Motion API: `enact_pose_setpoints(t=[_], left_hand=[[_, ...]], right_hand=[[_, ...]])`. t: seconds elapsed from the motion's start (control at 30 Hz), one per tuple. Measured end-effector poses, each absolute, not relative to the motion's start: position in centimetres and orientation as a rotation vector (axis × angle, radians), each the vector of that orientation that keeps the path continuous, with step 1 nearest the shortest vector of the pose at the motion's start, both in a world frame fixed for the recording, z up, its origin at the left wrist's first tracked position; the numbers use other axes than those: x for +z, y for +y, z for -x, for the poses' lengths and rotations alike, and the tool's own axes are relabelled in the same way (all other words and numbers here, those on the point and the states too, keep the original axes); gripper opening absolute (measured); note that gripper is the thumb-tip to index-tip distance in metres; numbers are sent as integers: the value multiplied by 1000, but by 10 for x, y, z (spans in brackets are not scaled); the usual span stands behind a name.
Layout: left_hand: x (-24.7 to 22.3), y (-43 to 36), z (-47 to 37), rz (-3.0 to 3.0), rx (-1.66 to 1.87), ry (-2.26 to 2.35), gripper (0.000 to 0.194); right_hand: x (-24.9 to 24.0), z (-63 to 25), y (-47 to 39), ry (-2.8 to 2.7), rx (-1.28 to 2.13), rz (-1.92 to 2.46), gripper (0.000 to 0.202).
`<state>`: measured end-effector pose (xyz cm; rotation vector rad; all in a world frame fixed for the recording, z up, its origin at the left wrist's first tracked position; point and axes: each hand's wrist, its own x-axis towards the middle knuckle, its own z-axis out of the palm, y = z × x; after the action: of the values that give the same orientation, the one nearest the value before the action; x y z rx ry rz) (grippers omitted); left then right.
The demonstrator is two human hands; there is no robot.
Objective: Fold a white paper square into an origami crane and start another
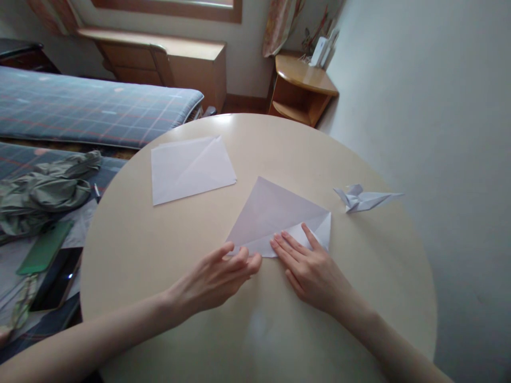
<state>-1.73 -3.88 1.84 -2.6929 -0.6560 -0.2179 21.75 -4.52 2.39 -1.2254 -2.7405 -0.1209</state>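
Note:
A white sheet of paper [275, 210] lies partly folded in the middle of the round table, with a flap turned over along its near edge. My left hand [221, 271] is at the sheet's left corner, its fingers curled in on the paper there. Flat across the folded flap, my right hand [309, 266] presses down with its fingers stretched out. To the right stands a folded paper crane [365, 199] with a long pointed end. Several white sheets [191, 170] are stacked at the back left, the top one showing a diagonal crease.
The cream round table [159, 335] is bordered by a white wall [451, 159] on the right. Left of it are a plaid mattress [99, 106], a crumpled grey-green cloth [43, 186], a green case [46, 247] and a dark phone [58, 279]. A wooden corner shelf [305, 77] stands behind.

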Motion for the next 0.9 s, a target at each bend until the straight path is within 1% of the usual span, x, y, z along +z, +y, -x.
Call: enact_pose_setpoints(t=[0.1,0.27,0.43,0.63,0.9], left_hand=[[16,-39,27,2656,-222,-698,33],[18,-40,38,2653,-319,-773,32],[20,-42,49,2670,-356,-838,37],[23,-49,59,2600,-360,-885,30],[25,-52,75,2586,-431,-950,28]], right_hand=[[23,-218,-45,-2740,-118,1223,47],[24,-218,-45,-2738,-100,1226,46],[25,-218,-45,-2733,-87,1220,45],[25,-218,-45,-2733,-82,1225,45],[22,-219,-44,-2736,-118,1211,46]])
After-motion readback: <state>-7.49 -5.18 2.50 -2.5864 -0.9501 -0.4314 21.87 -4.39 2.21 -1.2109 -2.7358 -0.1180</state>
